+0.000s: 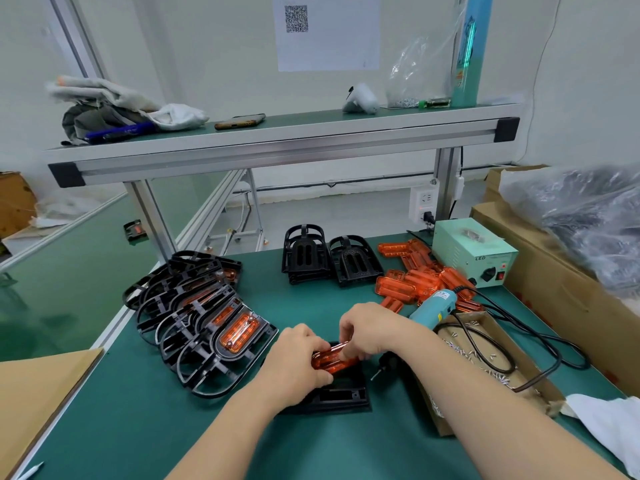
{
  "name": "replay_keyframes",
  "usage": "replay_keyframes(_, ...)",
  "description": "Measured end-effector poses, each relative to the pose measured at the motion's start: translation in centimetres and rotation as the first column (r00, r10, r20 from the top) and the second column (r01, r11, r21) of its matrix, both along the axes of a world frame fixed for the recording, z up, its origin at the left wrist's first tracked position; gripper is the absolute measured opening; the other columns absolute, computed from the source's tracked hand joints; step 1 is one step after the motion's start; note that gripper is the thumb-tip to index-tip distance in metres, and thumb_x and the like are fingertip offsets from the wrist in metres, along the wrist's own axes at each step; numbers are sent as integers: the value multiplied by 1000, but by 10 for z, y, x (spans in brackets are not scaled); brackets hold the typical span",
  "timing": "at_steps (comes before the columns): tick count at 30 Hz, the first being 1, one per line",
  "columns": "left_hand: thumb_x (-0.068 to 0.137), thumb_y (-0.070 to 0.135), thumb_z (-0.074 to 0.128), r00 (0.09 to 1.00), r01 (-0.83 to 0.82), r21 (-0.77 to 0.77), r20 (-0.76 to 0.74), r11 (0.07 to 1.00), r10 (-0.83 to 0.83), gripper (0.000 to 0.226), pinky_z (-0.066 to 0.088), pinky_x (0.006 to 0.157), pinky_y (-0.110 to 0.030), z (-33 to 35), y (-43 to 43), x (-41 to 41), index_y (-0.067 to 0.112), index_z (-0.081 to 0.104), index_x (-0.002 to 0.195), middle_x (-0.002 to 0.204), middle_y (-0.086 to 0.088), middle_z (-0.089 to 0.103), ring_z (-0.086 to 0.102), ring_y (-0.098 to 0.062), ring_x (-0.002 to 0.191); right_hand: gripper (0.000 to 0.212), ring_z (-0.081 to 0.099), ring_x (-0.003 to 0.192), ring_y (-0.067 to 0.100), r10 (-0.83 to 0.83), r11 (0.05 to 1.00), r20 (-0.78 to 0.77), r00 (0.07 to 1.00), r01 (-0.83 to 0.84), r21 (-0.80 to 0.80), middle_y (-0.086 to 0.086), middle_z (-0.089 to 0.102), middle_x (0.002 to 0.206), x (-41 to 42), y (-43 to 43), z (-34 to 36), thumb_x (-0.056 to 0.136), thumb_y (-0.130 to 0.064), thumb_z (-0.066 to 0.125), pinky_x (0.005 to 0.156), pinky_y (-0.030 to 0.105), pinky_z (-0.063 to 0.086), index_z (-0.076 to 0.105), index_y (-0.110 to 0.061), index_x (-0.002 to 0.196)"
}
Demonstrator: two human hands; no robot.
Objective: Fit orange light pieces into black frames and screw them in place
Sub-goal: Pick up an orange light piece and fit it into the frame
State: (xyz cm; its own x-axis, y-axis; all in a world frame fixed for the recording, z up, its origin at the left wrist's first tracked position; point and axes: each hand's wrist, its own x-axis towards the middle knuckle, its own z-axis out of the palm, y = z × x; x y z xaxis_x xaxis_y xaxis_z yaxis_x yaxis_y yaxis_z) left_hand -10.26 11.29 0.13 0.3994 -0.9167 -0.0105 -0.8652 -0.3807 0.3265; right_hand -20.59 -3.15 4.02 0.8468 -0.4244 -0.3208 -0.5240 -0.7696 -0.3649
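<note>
Orange light piece over black frame

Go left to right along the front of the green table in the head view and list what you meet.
Cardboard sheet → row of finished frames → left hand → orange light piece, held by both hands → right hand → box of screws → white cloth.

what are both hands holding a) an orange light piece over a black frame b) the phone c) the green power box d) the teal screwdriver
a: the left hand and right hand both pinch the orange light piece above the black frame; the teal screwdriver lies unheld.
</note>
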Motion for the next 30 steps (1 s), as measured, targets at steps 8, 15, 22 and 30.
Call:
replay_keyframes(8,90,43,65,999,42,-4,3,999,-42,43,35,100,-33,-3,3,1,40,59,132,110,9,48,40,-16,112,18,64,100,24,45,984,-48,998,-52,-167,3,69,106,-1,7,-7,88,-28,76,81,34,52,67,-20,101)
replay_keyframes(15,89,41,68,1000,-9,-61,-30,998,7,32,33,106,-32,-8,8,5,42,66,121,118,14,45,39,-13,116,16,68,98,25,44,967,-54,998,-56,-250,8,73,103,2,7,-11,88,-16,73,81,33,55,73,-11,103)
replay_keyframes(22,87,43,69,997,-65,-58,-47,996,62,27,31,107,-35,-7,7,5,43,68,113,119,15,47,41,-11,117,13,59,85,24,78,944,-39,996,-86,-318,3,61,89,7,13,-17,87,-12,67,69,31,45,60,-22,86)
replay_keyframes(30,84,42,72,986,-133,-34,-107,991,129,18,28,110,-40,-9,6,7,45,69,101,119,15,47,43,-11,118,13,62,96,26,99,933,-28,995,-102,-344,5,67,102,0,8,-16,89,-15,70,70,34,46,60,-24,87)
